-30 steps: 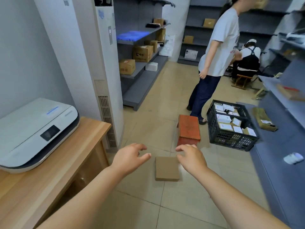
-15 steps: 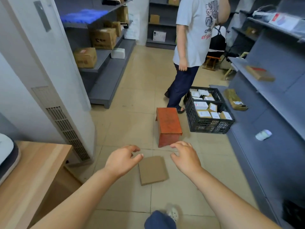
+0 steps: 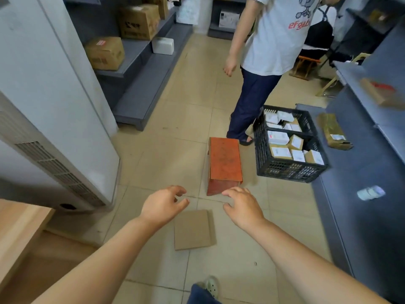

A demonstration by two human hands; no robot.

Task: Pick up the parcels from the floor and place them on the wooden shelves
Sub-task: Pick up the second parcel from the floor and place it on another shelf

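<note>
Your fingers are spread and loosely curled on both hands, holding nothing: the left hand (image 3: pixel 163 207) and the right hand (image 3: pixel 243 208) hover above the tiled floor (image 3: pixel 175 132), apart from each other with a gap between them. The flat cardboard parcel (image 3: pixel 194 230) lies on the floor below that gap and a little nearer to you than the fingertips, so it sits back toward your wrists, not ahead of your reach. Its long axis runs roughly away from you, with a slight tilt. The left hand looks marginally closer to the parcel's near-left edge; the right stands a touch further off its right edge. To my eye, you need to drop both hands down and draw them slightly back to bracket its long sides. The red stool (image 3: pixel 224 163) stands just beyond your right fingertips, so keep clear of it
</note>
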